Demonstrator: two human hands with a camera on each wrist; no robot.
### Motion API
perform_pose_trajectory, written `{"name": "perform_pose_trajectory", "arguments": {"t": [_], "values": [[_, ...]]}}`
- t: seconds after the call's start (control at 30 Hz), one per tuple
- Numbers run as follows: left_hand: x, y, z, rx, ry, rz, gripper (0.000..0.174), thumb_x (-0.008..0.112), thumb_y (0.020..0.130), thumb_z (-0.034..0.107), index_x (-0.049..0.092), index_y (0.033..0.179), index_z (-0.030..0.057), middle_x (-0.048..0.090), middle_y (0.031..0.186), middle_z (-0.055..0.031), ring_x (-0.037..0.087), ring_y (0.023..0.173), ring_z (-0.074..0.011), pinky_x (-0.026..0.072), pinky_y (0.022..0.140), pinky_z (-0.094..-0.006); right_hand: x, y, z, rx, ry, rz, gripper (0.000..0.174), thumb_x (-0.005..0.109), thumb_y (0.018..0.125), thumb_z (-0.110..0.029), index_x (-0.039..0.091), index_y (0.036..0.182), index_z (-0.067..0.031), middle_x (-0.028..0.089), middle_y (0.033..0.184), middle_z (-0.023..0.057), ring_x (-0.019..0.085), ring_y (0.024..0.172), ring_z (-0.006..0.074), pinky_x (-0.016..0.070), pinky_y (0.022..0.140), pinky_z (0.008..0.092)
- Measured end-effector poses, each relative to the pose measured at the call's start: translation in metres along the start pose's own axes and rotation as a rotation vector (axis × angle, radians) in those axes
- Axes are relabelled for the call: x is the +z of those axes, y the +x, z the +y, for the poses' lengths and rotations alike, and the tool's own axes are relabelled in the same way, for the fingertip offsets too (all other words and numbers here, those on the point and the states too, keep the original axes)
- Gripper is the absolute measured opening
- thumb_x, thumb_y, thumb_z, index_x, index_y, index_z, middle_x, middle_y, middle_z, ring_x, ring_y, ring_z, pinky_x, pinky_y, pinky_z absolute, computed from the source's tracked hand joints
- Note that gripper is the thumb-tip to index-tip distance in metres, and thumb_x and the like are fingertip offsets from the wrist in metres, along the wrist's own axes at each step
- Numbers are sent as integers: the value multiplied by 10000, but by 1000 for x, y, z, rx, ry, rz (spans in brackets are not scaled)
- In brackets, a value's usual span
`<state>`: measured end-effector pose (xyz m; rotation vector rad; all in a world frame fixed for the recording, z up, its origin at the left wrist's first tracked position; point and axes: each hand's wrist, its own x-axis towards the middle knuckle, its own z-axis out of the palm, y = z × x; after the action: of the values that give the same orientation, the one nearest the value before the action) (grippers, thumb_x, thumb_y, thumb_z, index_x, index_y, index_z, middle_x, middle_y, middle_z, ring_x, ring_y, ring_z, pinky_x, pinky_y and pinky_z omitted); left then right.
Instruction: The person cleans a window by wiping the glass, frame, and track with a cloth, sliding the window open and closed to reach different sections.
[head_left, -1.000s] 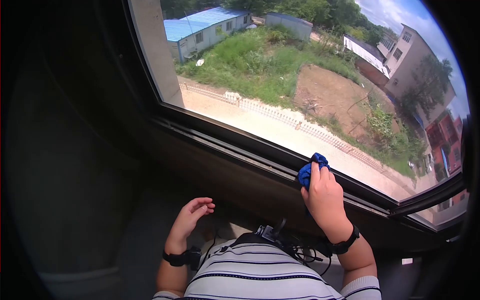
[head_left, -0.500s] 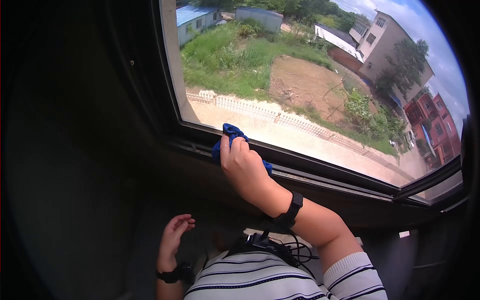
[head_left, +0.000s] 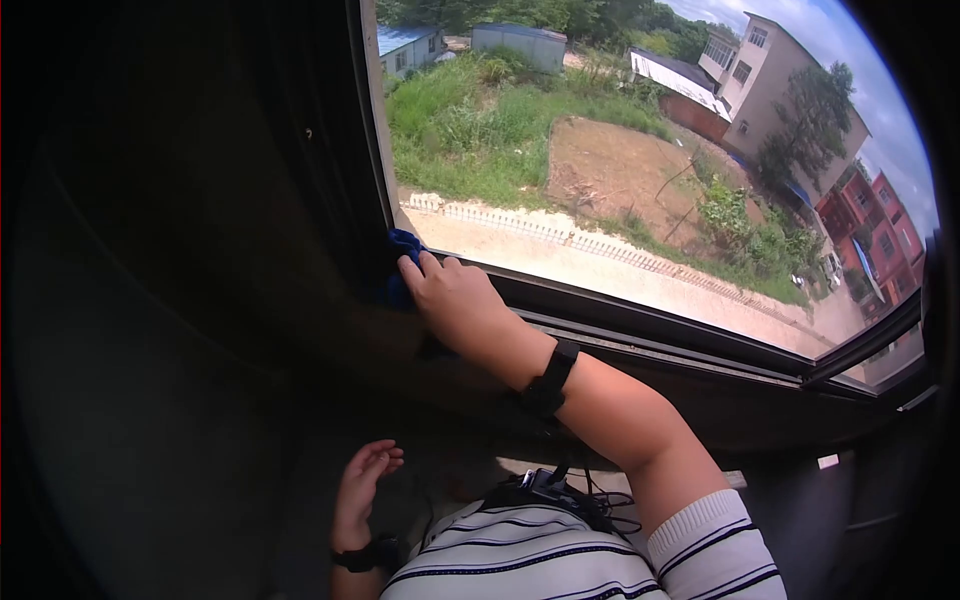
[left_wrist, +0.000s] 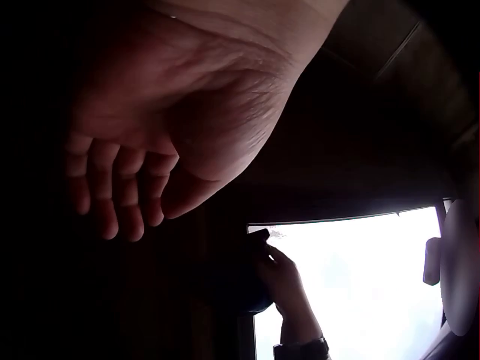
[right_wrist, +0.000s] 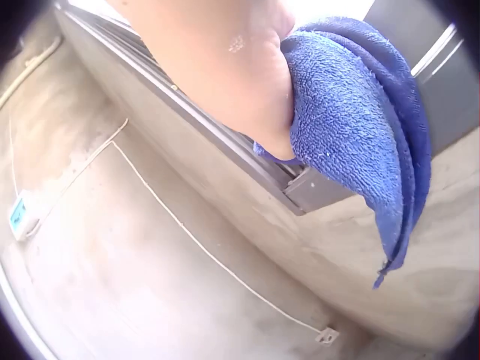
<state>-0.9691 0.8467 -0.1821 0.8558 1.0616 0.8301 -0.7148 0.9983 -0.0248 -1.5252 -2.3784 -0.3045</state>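
In the head view my right hand (head_left: 455, 300) holds a bunched blue cloth (head_left: 402, 268) at the lower left corner of the window frame (head_left: 620, 310). The right wrist view shows the cloth (right_wrist: 345, 112) hanging in folds from the hand (right_wrist: 225, 67), over the end of the frame's rails (right_wrist: 304, 187); the fingertips are hidden there. My left hand (head_left: 367, 483) hangs low beside the striped shirt, away from the window, with its fingers loosely bent and nothing in them. The left wrist view shows that hand (left_wrist: 172, 112) palm in sight.
Below the frame is a wall (right_wrist: 150, 262) with a thin white cable (right_wrist: 202, 244) running down to a socket (right_wrist: 327, 335). A small white box (right_wrist: 22, 217) is on the wall at left. Black cables (head_left: 605, 500) lie at the person's waist.
My right hand has moved left along the bottom of the window frame with the blue cloth, into the corner. The left hand hangs much as before, and the head view has shifted.
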Motion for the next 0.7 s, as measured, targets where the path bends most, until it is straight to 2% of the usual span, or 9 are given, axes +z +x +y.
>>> {"name": "perform_pose_trajectory", "arguments": {"t": [0.07,0.13,0.2,0.3,0.4,0.5,0.7], "values": [[6,6,4,6,26,-21,266,534,996,114,590,1230,-2,667,1120,-120,653,1003,-188,510,919,-315,-4,-26,15,-24,-90,22,493,619,814,-86,528,1293,-14,613,1207,182,660,849,296,563,699,379],[9,11,4,10,55,-40,267,525,998,107,584,1231,-9,662,1123,-128,654,1010,-196,517,922,-325,-31,-48,25,6,-97,-82,507,671,791,-104,539,1272,-11,608,1223,172,664,835,277,563,662,360],[16,17,1,26,54,-91,269,526,996,105,585,1234,-5,664,1121,-126,653,1011,-197,517,922,-325,-45,-74,39,99,25,-82,524,709,788,-147,544,1277,-51,591,1276,143,656,846,289,563,682,374],[22,20,1,13,42,-108,272,547,989,103,590,1238,3,667,1125,-116,646,1017,-189,507,927,-319,-68,-114,57,162,39,-77,609,771,747,-201,543,1304,-111,585,1314,107,645,867,290,562,717,390],[31,19,3,15,37,-128,271,552,988,101,591,1238,5,668,1129,-115,646,1018,-188,507,927,-318,-83,-151,77,264,24,-77,607,759,731,-189,560,1303,-155,604,1312,84,652,872,279,564,738,388],[42,18,4,24,60,-128,269,547,990,101,589,1238,5,668,1127,-119,651,1013,-194,513,922,-323,-92,-185,97,337,25,-15,566,742,699,-164,617,1251,-151,640,1281,62,658,843,278,561,756,387],[55,15,1,42,82,-116,257,543,989,85,594,1226,0,670,1119,-114,650,1009,-186,513,916,-319,-111,-236,118,471,22,8,571,709,692,-135,619,1256,-132,632,1295,97,665,935,303,553,812,397]]}}
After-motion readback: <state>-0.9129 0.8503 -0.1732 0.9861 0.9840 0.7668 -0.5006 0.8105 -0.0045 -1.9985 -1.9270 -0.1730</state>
